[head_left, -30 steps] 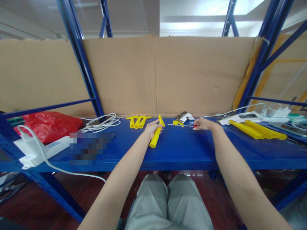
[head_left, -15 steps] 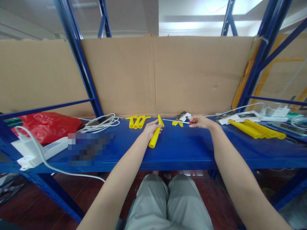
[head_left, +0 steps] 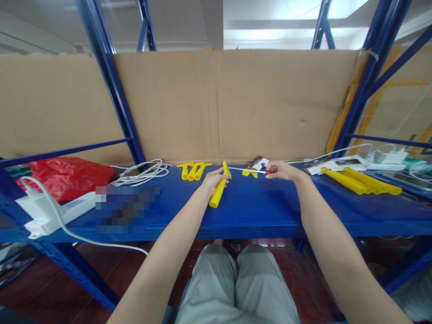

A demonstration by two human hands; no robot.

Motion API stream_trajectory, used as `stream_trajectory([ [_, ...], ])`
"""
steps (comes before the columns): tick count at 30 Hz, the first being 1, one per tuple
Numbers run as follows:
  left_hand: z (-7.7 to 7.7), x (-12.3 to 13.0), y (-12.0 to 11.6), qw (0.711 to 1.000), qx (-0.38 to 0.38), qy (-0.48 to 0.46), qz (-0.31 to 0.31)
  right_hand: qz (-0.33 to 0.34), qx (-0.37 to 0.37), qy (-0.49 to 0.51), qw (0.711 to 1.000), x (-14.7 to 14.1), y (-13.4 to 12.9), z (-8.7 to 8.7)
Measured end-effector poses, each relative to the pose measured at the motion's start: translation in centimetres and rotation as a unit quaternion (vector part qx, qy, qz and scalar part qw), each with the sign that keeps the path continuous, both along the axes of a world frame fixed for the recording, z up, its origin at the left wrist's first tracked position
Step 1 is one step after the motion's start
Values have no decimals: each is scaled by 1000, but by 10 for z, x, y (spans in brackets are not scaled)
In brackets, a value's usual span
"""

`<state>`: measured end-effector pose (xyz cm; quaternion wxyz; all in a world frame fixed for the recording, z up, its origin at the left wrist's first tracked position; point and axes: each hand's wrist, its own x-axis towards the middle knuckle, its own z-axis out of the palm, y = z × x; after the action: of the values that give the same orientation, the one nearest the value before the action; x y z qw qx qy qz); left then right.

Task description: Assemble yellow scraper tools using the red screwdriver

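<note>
My left hand (head_left: 213, 181) is wrapped round a yellow T-shaped tool (head_left: 218, 196), its hollow tube end tilted toward me and its crosspiece at the far end. In my right hand (head_left: 281, 170) is a screwdriver (head_left: 251, 170) with a red handle and a long thin metal shaft. The shaft points left, and its tip is at or very near the yellow crosspiece; whether they touch I cannot tell. Beneath the shaft lie small yellow pieces (head_left: 250, 174) beside a black-and-white printed card (head_left: 259, 164).
Three yellow T-shaped tools (head_left: 194, 172) lie left of my left hand. Several yellow tubes (head_left: 362, 181) rest at the right near printed cards (head_left: 320, 165). A coiled white cable (head_left: 145, 173), red bag (head_left: 74, 177) and power strip (head_left: 76, 209) occupy the left. Cardboard (head_left: 270, 103) backs the blue shelf (head_left: 256, 216).
The screwdriver's shaft now lies a little flatter, its tip close to the yellow crosspiece. Both hands stay in nearly the same places.
</note>
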<state>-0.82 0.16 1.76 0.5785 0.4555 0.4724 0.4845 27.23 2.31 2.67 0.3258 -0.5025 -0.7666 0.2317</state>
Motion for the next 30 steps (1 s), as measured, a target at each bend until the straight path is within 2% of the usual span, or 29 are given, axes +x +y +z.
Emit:
stream_trajectory([
  [30,1,2,-2,999,3,41,1,13,7,0,1000,1,2,0],
])
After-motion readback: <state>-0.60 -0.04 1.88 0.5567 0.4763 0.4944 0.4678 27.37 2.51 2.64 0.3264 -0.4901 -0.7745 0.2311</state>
